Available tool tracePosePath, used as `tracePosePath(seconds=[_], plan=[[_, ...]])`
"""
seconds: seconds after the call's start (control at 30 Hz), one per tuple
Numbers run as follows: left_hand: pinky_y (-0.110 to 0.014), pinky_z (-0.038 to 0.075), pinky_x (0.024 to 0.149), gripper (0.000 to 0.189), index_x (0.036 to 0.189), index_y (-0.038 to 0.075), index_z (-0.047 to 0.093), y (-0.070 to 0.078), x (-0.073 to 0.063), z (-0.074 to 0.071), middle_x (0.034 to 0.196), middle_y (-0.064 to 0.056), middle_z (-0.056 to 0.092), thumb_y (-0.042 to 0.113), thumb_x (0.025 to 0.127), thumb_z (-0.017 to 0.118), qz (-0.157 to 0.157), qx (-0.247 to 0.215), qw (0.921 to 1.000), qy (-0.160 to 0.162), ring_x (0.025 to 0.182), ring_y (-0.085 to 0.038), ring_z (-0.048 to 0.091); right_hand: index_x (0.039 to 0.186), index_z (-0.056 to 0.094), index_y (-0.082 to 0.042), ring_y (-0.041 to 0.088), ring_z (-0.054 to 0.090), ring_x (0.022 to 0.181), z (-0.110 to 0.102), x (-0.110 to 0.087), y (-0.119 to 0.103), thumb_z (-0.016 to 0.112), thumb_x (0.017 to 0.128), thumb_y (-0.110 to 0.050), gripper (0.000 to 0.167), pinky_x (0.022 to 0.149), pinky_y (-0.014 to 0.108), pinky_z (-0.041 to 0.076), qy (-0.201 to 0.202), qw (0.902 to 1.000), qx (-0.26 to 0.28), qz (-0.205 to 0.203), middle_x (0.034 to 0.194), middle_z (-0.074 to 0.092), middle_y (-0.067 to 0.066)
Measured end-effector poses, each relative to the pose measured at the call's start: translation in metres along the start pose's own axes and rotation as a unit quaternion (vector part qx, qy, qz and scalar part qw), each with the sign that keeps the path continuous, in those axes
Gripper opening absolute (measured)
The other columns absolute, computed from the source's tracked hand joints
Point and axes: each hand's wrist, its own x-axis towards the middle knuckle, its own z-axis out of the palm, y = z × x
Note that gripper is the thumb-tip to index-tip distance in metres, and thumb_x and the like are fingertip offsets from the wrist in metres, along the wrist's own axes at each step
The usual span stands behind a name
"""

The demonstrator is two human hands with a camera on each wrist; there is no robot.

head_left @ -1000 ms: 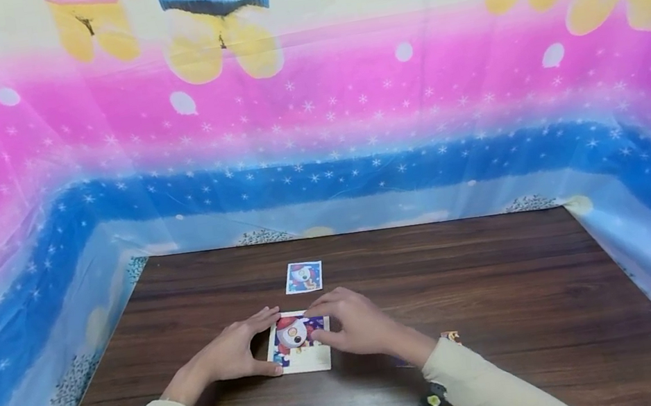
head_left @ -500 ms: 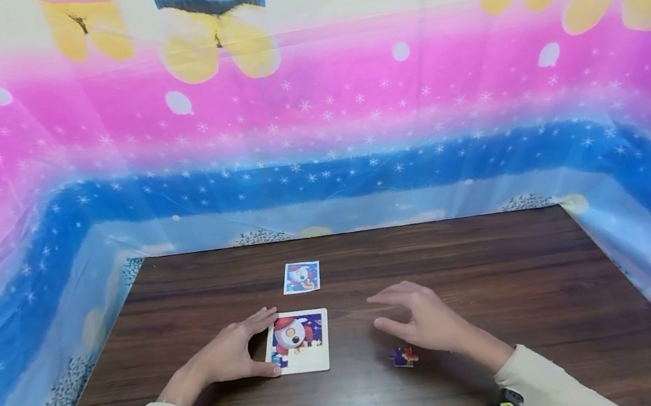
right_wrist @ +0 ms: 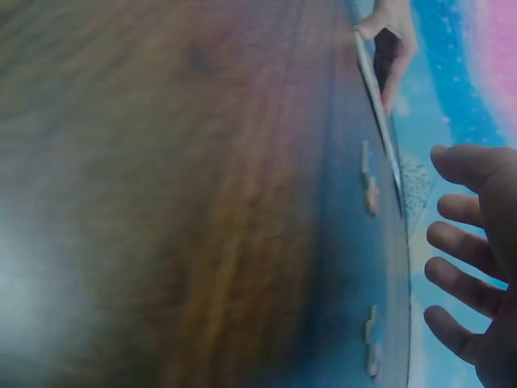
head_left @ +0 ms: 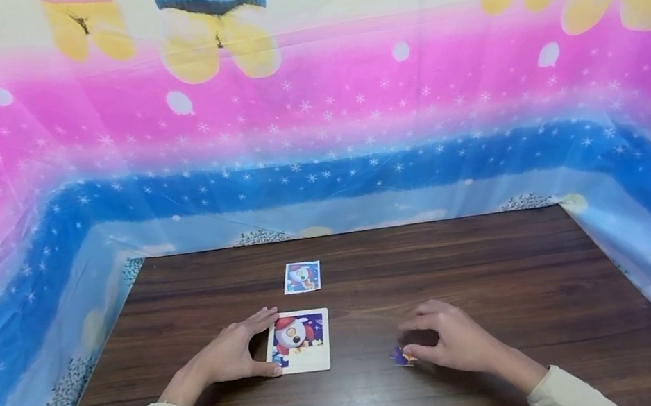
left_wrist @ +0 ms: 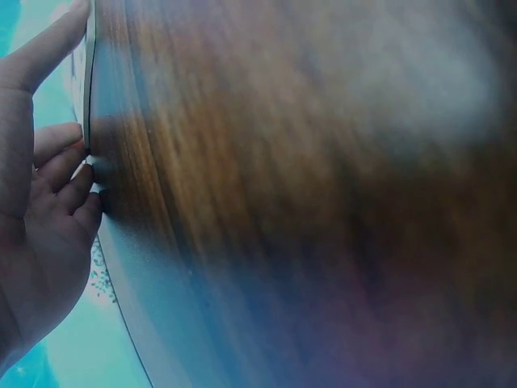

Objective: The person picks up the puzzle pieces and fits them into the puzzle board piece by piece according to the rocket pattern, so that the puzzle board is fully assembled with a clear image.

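Observation:
My left hand point(head_left: 236, 349) holds a small white-framed jigsaw puzzle point(head_left: 317, 357) at its left side, thumb at the near corner and fingers at the far corner. Its picture is a white cartoon face with a red hat; the lower right part shows bare pale backing. To the right, my right hand point(head_left: 453, 338) is over a purple and orange puzzle piece point(head_left: 400, 357), the thumb overlapping it in the head view. In the right wrist view that hand's fingers are spread apart, with nothing between them. A second puzzle piece point(right_wrist: 371, 339) lies on the table there, hidden in the head view.
A small picture card point(head_left: 302, 276) with the same cartoon face lies beyond the puzzle. The dark wooden table point(head_left: 465, 252) runs back to a pink and blue patterned cloth point(head_left: 314, 127) that surrounds it on three sides.
My right hand has left the puzzle, moving right and then nearer to me, down over the loose piece. The left hand has stayed at the puzzle's left side.

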Motion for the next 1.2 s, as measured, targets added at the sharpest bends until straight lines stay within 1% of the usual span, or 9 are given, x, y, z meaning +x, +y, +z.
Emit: tracePosePath(seconds=[0.1, 0.2, 0.33, 0.63, 0.73, 0.97, 1.07, 1.2], plan=[[-0.071, 0.028, 0.112, 0.105, 0.158, 0.011, 0.039, 0.000, 0.000, 0.000, 0.165, -0.013, 0.034, 0.064, 0.077, 0.081, -0.002, -0.002, 1.0000, 0.000, 0.148, -0.041, 0.034, 0.113, 0.080, -0.022, 0.007, 0.063, 0.096, 0.003, -0.003, 0.001, 0.078, 0.090, -0.044, 0.032, 0.079, 0.035, 0.056, -0.002, 0.9999, -0.007, -0.008, 0.107, 0.070, -0.009], [-0.071, 0.028, 0.112, 0.105, 0.158, 0.011, 0.040, 0.000, 0.000, 0.000, 0.165, -0.013, 0.034, 0.063, 0.077, 0.081, -0.001, -0.002, 1.0000, 0.001, 0.149, -0.041, 0.034, 0.110, 0.081, -0.023, 0.004, 0.061, 0.094, 0.006, -0.004, 0.001, 0.081, 0.087, -0.044, 0.031, 0.078, 0.032, 0.055, -0.005, 0.9997, -0.017, -0.014, 0.104, 0.070, -0.012], [-0.071, 0.028, 0.112, 0.105, 0.158, 0.010, 0.040, 0.000, 0.000, 0.000, 0.165, -0.013, 0.034, 0.062, 0.077, 0.082, -0.002, -0.003, 1.0000, 0.001, 0.149, -0.041, 0.034, 0.107, 0.081, -0.025, 0.004, 0.061, 0.098, 0.008, -0.007, 0.004, 0.082, 0.085, -0.046, 0.030, 0.083, 0.035, 0.056, -0.014, 0.9993, -0.032, -0.015, 0.106, 0.069, -0.013], [-0.071, 0.027, 0.112, 0.105, 0.158, 0.010, 0.039, 0.000, 0.000, 0.000, 0.165, -0.013, 0.034, 0.062, 0.078, 0.082, 0.000, -0.006, 1.0000, 0.000, 0.149, -0.040, 0.034, 0.108, 0.081, -0.025, 0.007, 0.061, 0.102, 0.012, -0.009, 0.008, 0.079, 0.086, -0.052, 0.034, 0.084, 0.040, 0.055, -0.036, 0.9988, -0.031, -0.012, 0.109, 0.068, -0.014], [-0.070, 0.028, 0.112, 0.105, 0.158, 0.010, 0.039, 0.000, 0.000, 0.000, 0.165, -0.013, 0.034, 0.063, 0.078, 0.081, 0.000, -0.007, 1.0000, 0.000, 0.149, -0.040, 0.034, 0.107, 0.081, -0.025, 0.006, 0.060, 0.101, 0.013, -0.009, 0.008, 0.081, 0.085, -0.050, 0.033, 0.083, 0.039, 0.054, -0.035, 0.9988, -0.032, -0.014, 0.108, 0.068, -0.015], [-0.071, 0.027, 0.112, 0.105, 0.159, 0.011, 0.039, -0.001, 0.000, 0.001, 0.165, -0.013, 0.033, 0.063, 0.077, 0.081, -0.004, -0.007, 1.0000, -0.001, 0.149, -0.040, 0.033, 0.103, 0.082, -0.026, 0.007, 0.059, 0.100, 0.015, -0.010, 0.008, 0.084, 0.084, -0.045, 0.027, 0.082, 0.039, 0.052, -0.014, 0.9978, -0.050, -0.041, 0.107, 0.068, -0.015], [-0.071, 0.027, 0.112, 0.105, 0.159, 0.011, 0.039, -0.001, -0.001, 0.001, 0.165, -0.013, 0.033, 0.063, 0.077, 0.081, -0.005, -0.007, 1.0000, -0.001, 0.149, -0.039, 0.033, 0.103, 0.082, -0.026, 0.008, 0.060, 0.099, 0.015, -0.010, 0.007, 0.083, 0.085, -0.042, 0.024, 0.082, 0.042, 0.052, -0.017, 0.9979, -0.047, -0.040, 0.107, 0.068, -0.015], [-0.071, 0.028, 0.112, 0.105, 0.158, 0.011, 0.039, -0.001, -0.001, 0.001, 0.165, -0.013, 0.033, 0.063, 0.077, 0.081, -0.003, -0.007, 1.0000, 0.001, 0.149, -0.040, 0.033, 0.103, 0.082, -0.025, 0.010, 0.062, 0.101, 0.014, -0.009, 0.006, 0.083, 0.086, -0.038, 0.022, 0.090, 0.050, 0.053, -0.028, 0.9981, -0.043, -0.035, 0.108, 0.069, -0.013]])
